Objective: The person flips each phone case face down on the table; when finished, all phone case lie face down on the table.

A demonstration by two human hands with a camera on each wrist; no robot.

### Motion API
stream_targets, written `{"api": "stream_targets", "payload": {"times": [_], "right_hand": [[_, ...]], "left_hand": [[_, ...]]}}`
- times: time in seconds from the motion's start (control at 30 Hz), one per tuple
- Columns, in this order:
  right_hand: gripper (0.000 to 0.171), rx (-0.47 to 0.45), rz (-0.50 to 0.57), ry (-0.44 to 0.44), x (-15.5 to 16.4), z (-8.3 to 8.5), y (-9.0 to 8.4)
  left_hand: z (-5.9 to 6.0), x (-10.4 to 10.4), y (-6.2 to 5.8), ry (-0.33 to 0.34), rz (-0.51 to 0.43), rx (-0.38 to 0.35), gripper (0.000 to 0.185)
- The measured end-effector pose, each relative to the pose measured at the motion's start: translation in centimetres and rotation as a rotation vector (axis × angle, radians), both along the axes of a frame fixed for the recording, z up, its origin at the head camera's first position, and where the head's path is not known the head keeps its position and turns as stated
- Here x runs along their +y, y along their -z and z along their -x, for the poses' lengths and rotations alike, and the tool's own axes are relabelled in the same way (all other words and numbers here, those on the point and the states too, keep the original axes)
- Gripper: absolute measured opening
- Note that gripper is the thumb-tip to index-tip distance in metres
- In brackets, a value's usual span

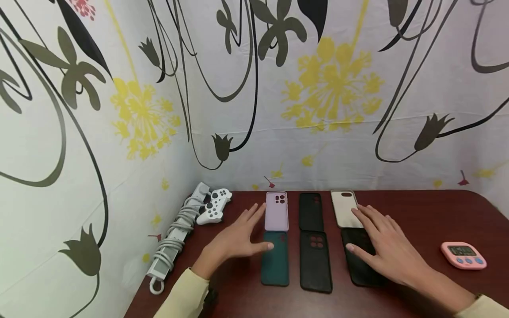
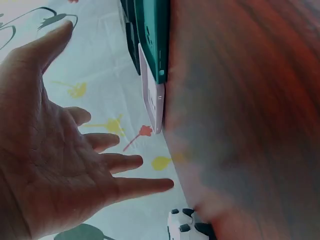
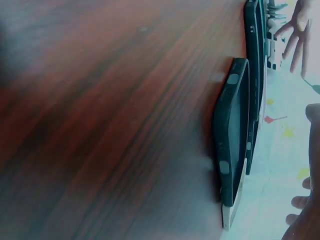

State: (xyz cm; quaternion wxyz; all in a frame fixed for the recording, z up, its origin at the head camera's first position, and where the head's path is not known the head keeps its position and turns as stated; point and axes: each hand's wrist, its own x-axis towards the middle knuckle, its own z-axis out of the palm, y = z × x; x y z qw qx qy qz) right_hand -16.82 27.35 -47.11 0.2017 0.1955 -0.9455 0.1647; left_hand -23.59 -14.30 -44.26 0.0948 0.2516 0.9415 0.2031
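Note:
Phone cases lie in two rows on the table. At the back are a lilac case [image 1: 276, 216], a black case [image 1: 311, 213] and a cream case [image 1: 344, 207]. In front lie a teal case [image 1: 275, 265], a black case with a square camera cutout [image 1: 316, 269] and another black case [image 1: 359, 269]. My left hand [image 1: 238, 236] is spread beside the lilac and teal cases, its thumb overlapping the teal one in the head view. The right hand [image 1: 391, 247], fingers extended, overlaps the front right black case and the cream case's edge. Both palms hold nothing.
A white game controller [image 1: 215, 206] lies at the back left, beside a power strip [image 1: 180, 229] wrapped in its grey cord. On the right sits a pink digital timer [image 1: 463, 256]. Patterned cloth [image 1: 254, 88] hangs behind the dark wooden table [image 1: 417, 212] and along its left side.

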Motion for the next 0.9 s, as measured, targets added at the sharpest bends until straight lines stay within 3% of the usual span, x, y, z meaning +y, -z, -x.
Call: {"api": "stream_targets", "payload": {"times": [0.17,0.4,0.6,0.77,0.9], "right_hand": [[0.104,0.042,0.045,-0.033,-1.2,1.0,0.2],[0.105,0.011,0.137,-0.067,-3.6,2.9,0.1],[0.097,-0.008,0.285,-0.063,-5.9,4.6,-0.1],[0.085,-0.182,0.516,-0.02,-8.1,5.8,-0.1],[0.081,-0.298,0.62,0.011,-9.7,6.8,0.0]], "left_hand": [[1.7,0.6,0.1,0.032,-0.131,0.009,0.106],[4.1,1.4,0.3,-0.047,-0.287,-0.01,0.105],[5.4,2.3,0.3,-0.19,-0.294,-0.071,0.105],[6.5,2.9,0.7,-0.346,-0.371,-0.142,0.102],[7.5,3.4,1.1,-0.418,-0.442,-0.214,0.097]]}}
